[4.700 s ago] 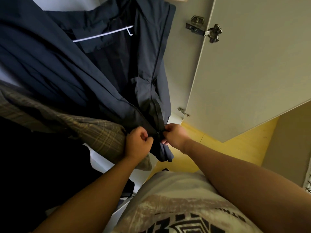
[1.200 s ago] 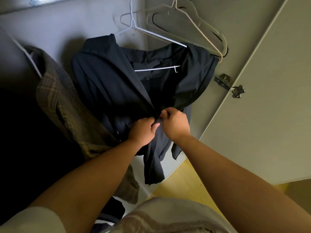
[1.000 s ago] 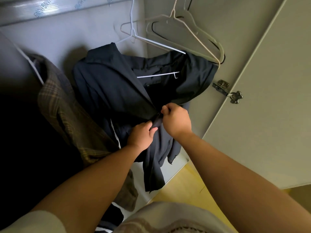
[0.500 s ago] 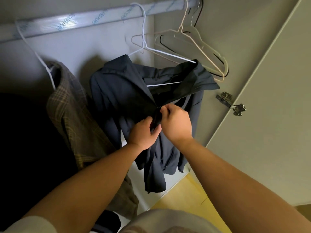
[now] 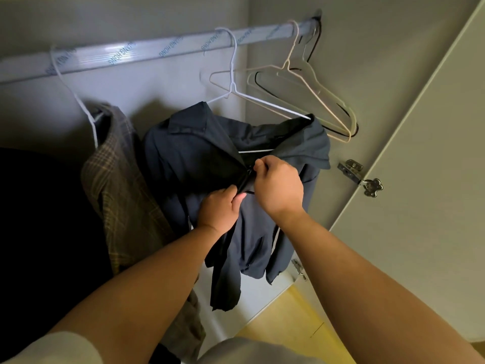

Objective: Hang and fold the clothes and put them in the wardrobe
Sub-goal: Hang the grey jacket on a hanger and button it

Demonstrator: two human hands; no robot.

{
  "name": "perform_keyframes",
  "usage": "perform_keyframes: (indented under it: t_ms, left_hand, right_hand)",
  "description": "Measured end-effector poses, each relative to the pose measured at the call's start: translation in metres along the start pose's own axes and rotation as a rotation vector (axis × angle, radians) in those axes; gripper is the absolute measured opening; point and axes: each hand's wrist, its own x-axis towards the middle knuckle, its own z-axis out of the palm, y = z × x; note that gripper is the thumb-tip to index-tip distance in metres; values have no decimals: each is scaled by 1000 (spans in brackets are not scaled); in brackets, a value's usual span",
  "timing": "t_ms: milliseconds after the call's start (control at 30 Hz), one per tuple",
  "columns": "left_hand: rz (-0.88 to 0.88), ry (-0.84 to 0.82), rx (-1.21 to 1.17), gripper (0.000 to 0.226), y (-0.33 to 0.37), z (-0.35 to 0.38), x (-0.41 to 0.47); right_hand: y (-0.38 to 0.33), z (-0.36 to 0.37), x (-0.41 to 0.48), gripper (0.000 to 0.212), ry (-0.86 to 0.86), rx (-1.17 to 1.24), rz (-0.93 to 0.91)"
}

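Inside an open wardrobe, a person's two bare hands work at the front of a dark navy jacket that hangs on a white wire hanger from the rail, a little right of the rail's middle. The right hand, at about three o'clock from the jacket's front seam, has its thumb and forefinger pressed together on the zip line just below the collar, with the other fingers curled in behind. The left hand, at seven o'clock from the right and nearly touching it, has its fingers curled, gripping the jacket's cloth just below that point. The lower half of the jacket falls loose and creased towards six o'clock, its hem hanging above the wardrobe base. At the jacket's nine o'clock a brown plaid garment hangs on a second white hanger, close beside the jacket. At its two o'clock several empty hangers crowd the far end of the rail against the side wall. The pale wardrobe door stands open at three o'clock, a metal hinge showing on its inner edge, and yellow flooring shows at five o'clock below it.
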Motion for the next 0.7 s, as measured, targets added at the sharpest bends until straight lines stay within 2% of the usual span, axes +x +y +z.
perform_keyframes:
  t_ms: [233, 367, 433, 500, 600, 700]
  left_hand:
    - [-49, 55, 14, 36, 0, -5, 5]
    - [-92, -76, -8, 32, -4, 2, 2]
    - [-146, -126, -109, 24, -4, 2, 2]
    - [-277, -47, -351, 11, -1, -4, 7]
    - [-458, 223, -704, 4, 7, -21, 29]
    - [-590, 417, -926, 24, 13, -47, 68]
  right_hand:
    - [-17, -6, 13, 29, 29, -32, -76]
    - [-17, 0, 6, 32, 3, -50, -149]
    - [-9, 3, 2, 32, -17, -53, -163]
    - [1, 5, 1, 31, -42, -51, -127]
    - [10, 12, 0, 25, -93, -32, -29]
    - [12, 18, 3, 19, -173, 186, 149]
